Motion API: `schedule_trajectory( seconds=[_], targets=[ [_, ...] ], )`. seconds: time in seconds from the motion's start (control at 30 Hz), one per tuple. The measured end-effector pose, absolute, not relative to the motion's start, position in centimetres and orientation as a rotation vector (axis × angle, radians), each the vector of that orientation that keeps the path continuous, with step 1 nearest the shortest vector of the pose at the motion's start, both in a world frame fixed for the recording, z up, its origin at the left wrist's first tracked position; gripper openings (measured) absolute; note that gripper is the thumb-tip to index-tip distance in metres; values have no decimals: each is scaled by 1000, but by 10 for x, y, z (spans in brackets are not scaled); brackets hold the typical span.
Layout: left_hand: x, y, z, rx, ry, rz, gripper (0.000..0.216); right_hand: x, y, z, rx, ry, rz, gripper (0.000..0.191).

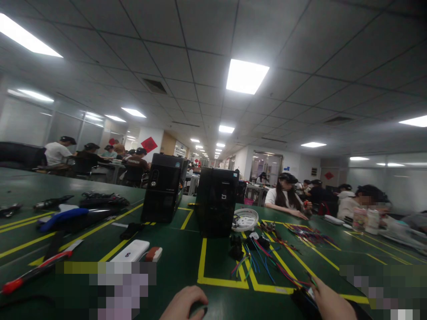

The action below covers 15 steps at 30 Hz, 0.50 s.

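My left hand (184, 304) shows at the bottom edge, fingers curled over a small dark object (199, 310) on the green table (173, 266). At the bottom right, my right hand (328, 303) touches a bundle of red and blue wires (300, 284) with a dark connector; the frame edge hides most of the hand. More coloured wires (256, 258) lie spread across yellow tape lines just ahead of both hands.
Two black computer towers (163, 186) (216, 202) stand mid-table, a white basket (246, 219) beside them. A white device (131, 251), red-handled screwdriver (33, 271) and dark tools (80, 213) lie left. People sit at the right side and at far tables.
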<state>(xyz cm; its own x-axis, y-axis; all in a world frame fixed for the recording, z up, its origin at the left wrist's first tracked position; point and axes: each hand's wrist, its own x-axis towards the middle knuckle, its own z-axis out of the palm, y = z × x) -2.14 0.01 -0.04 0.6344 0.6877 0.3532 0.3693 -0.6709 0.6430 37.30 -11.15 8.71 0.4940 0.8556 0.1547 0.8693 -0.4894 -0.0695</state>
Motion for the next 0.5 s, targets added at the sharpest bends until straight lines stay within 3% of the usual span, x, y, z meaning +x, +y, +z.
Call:
schedule_trajectory(
  seconds=[0.2,0.33,0.5],
  targets=[
    [-20,-3,7,2333,851,782,28,409,-105,64,-2390,-1305,-274,46],
    [-19,-2,6,2329,858,776,27,419,-101,50,-2308,-1498,-435,37],
    [-20,-1,7,2328,850,771,27,410,-105,60,-2393,-1473,-188,44]
  ],
)
